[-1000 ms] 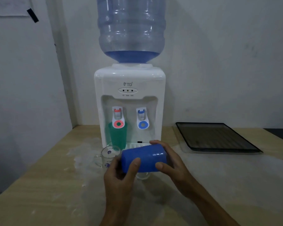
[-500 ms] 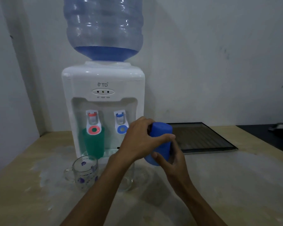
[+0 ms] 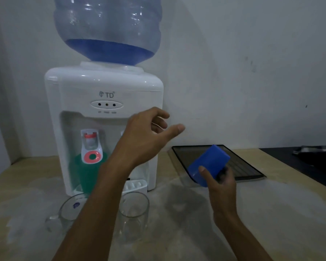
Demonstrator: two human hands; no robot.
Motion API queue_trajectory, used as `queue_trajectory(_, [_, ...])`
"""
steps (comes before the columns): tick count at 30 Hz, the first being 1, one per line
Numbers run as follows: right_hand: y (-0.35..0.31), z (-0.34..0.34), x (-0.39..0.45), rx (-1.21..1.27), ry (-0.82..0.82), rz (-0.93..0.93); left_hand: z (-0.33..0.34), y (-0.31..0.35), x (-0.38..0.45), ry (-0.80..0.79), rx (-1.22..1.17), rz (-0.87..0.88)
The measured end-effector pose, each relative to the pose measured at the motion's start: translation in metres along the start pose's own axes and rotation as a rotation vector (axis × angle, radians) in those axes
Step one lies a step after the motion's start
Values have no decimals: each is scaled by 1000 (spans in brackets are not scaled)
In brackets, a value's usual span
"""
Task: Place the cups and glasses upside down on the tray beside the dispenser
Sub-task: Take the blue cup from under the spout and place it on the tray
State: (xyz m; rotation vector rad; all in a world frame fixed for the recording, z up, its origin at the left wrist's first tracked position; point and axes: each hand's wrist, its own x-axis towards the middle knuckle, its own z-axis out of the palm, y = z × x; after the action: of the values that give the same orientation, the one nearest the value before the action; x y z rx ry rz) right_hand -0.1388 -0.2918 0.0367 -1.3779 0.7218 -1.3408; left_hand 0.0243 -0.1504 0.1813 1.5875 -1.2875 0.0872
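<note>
My right hand (image 3: 221,182) grips a blue plastic cup (image 3: 208,164), tilted with its base up and to the right, just over the near left corner of the dark tray (image 3: 250,169). My left hand (image 3: 149,137) hovers empty with fingers spread in front of the white dispenser (image 3: 104,113). A green cup (image 3: 87,172) stands under the red tap. A clear glass mug (image 3: 68,213) and a clear tumbler (image 3: 134,211) stand upright on the table in front of the dispenser, partly behind my left forearm.
The dispenser carries a large blue water bottle (image 3: 109,29) and stands against the wall. A dark counter (image 3: 307,162) with a metal object lies at the far right. The wooden table (image 3: 271,213) shows whitish smears.
My left hand has let go of the blue cup and lifted away. My right hand has carried the cup to the right, toward the tray.
</note>
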Motion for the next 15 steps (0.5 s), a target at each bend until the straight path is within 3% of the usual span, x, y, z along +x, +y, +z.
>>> queue_trajectory(4, [2, 8, 59, -161, -68, 55, -42, 2, -7, -159, 57, -74])
queue_trajectory(9, [25, 40, 146, -479, -128, 91, -106, -9, -23, -195, 70, -221])
queue_trajectory(15, [62, 75, 184, -636, -160, 125, -162, -58, -51, -18, 334, -424])
